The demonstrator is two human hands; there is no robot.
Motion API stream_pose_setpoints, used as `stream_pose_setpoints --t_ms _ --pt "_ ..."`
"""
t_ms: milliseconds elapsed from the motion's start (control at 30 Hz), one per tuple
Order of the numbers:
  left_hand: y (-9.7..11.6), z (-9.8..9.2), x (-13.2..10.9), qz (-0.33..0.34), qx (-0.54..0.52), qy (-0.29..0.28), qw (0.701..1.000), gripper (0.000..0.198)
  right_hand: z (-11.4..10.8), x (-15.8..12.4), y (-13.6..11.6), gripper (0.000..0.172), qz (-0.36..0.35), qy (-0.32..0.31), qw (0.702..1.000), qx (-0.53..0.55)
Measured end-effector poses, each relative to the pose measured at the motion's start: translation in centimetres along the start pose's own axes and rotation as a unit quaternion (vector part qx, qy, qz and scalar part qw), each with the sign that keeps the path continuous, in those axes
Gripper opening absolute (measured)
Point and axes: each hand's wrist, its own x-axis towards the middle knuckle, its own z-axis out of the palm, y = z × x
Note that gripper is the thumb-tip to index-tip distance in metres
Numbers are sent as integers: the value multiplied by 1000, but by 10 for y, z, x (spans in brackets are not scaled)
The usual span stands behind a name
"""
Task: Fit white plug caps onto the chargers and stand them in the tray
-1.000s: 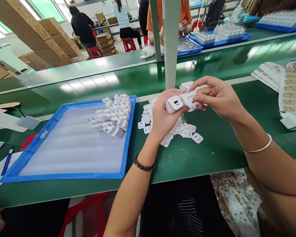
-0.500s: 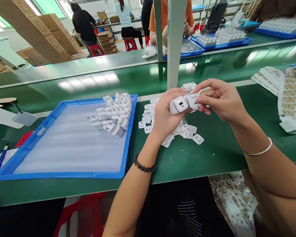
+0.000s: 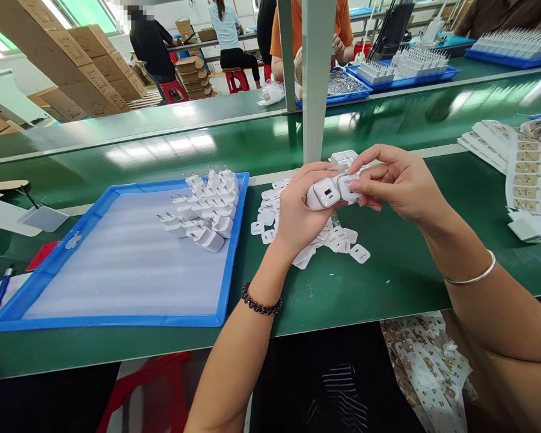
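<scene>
My left hand [image 3: 300, 207] is wrapped round a white plug charger [image 3: 325, 193], whose end with a dark port faces me. Beside that charger, touching it, is a white face plate [image 3: 347, 182] with grey lettering. The thumb and fingers of my right hand [image 3: 392, 183] pinch the plate at its right edge. Whether a second charger body lies behind the plate is hidden by my fingers. Loose white face plates [image 3: 340, 239] with port holes lie heaped beneath my hands. More white pieces [image 3: 345, 157] sit just behind them.
On the left, a blue-rimmed tray [image 3: 228, 282] holds several white chargers [image 3: 207, 207] with pins up. Sticker sheets [image 3: 534, 168] lie at the right. A grey post [image 3: 314, 84] rises behind my hands. Across the green bench [image 3: 365, 288], people sit near trays of chargers [image 3: 421, 63].
My right fingers press slightly further over the lettered plate, covering part of its lettering. Both hands stay in nearly the same place; the whole view shifts slightly left.
</scene>
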Motion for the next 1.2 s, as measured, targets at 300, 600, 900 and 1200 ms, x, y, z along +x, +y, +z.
stream_pose_setpoints --t_ms 300,600,900,1200 --pt "-3 -1 0 -1 -8 -15 1000 36 -2 -1 -2 14 8 -6 1000 -23" --pt "-7 -3 0 -38 -20 -49 998 37 -3 -1 -6 18 20 -18 999 -47" --pt "-3 -1 -2 -108 -74 -59 990 39 -8 -1 -2 21 6 -42 997 -63" --pt "-3 1 -4 -208 -104 -50 971 41 -7 -1 -4 21 18 -36 997 -65"
